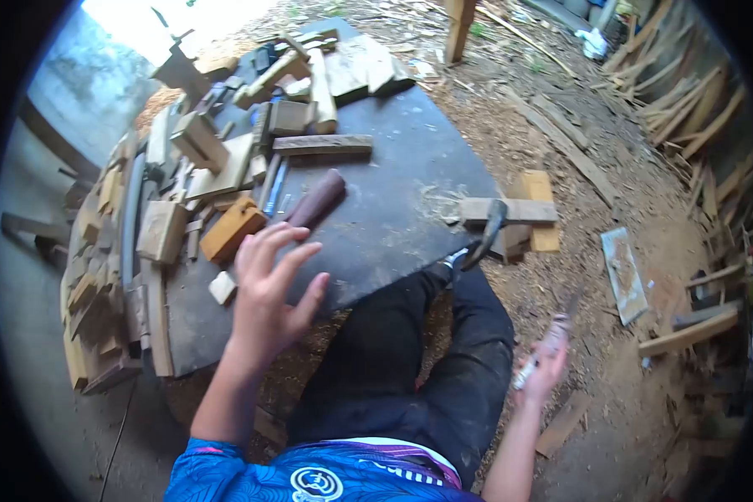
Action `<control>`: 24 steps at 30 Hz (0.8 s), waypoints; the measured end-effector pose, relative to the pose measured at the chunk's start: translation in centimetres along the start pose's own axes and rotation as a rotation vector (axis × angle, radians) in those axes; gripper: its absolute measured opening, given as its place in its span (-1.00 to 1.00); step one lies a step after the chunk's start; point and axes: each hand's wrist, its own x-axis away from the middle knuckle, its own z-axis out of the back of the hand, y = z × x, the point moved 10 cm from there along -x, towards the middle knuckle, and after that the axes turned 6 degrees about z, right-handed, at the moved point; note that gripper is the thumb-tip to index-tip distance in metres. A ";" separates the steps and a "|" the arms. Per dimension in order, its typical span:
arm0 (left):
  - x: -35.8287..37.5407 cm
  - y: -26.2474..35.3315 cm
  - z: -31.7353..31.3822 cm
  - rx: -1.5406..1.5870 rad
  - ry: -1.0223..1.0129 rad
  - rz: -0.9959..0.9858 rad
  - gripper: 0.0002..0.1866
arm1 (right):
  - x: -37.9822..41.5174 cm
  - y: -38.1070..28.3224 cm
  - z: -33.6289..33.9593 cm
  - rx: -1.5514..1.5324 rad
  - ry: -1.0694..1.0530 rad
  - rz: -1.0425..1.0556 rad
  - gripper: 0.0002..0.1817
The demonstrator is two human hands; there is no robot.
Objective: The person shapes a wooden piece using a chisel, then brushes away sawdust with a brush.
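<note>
My left hand (268, 280) reaches over the table with its fingers spread and nothing held in them. Its fingertips are right at the near end of a dark brown rounded wooden piece (320, 199). Just left of those fingers lies an orange-brown wooden block (233, 228), with a small pale wood piece (222, 288) below it. Down at my right side, away from the table, my right hand (545, 368) is closed around a knife (554, 335) with a mottled whitish handle. Its thin dark blade points up and away, blurred.
Wooden blocks and offcuts crowd the left and far parts of the dark table (410, 159). A clamp (495, 224) grips a wood strip (510, 211) at the right edge. Shavings cover the ground; scrap wood (694, 109) is heaped at right, near a flat board (624, 276).
</note>
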 end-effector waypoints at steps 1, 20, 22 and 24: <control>0.2 -0.2 -0.6 0.004 -0.002 0.004 -0.64 | 0.7 -3.1 -1.2 -0.001 -0.043 0.098 -0.37; -27.9 -17.5 -11.6 -0.279 -0.419 0.392 -0.66 | 6.1 2.1 -2.8 0.804 -0.463 0.461 -0.32; -27.0 -15.9 -10.1 -0.166 -0.358 0.427 -0.70 | 6.1 3.3 -1.8 0.770 -0.427 0.401 -0.35; -24.6 -14.3 -10.1 -0.281 -0.486 0.170 -0.48 | 4.3 4.8 -0.1 0.717 -0.326 0.323 -0.39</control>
